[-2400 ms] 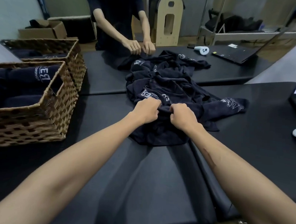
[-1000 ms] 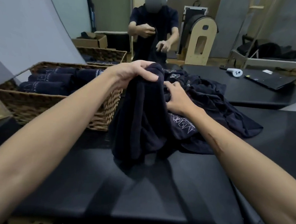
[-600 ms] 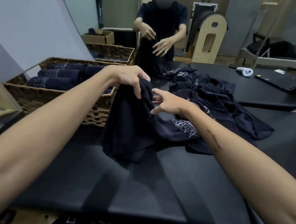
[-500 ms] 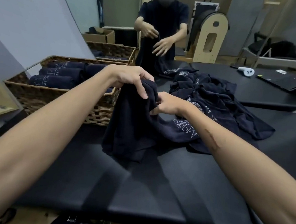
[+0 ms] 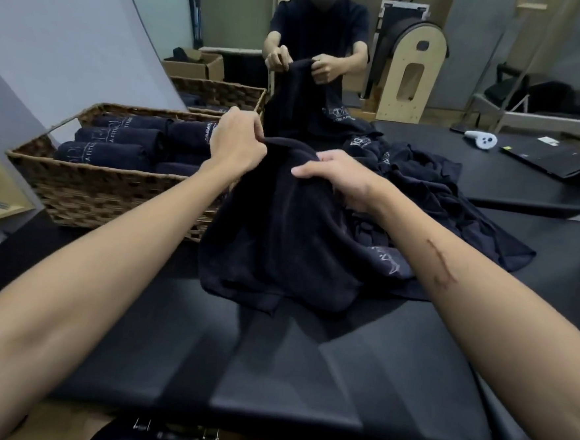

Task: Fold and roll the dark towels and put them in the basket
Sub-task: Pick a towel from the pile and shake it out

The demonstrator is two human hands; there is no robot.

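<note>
Risk: towel [image 5: 281, 226] slipping loose while being shaken out, since held only along its top edge, or dragging the pile [image 5: 421, 181] along. Left hand [image 5: 235, 144] pinching that edge with curled fingers; right hand [image 5: 336, 175] gripping it alongside. Hanging above the surface [image 5: 272, 356], just beside the basket [image 5: 112, 186], long axis roughly vertical, lower end crumpled on the surface.

One head-worn wide-angle view only, nothing to overlap with. It looks forward and down over a black padded table [image 5: 306, 358], both forearms running in from the bottom corners. Close on the left hand [image 5: 237, 144] and right hand [image 5: 336, 175]; a second person [image 5: 317, 26] stands opposite, facing the camera.
</note>
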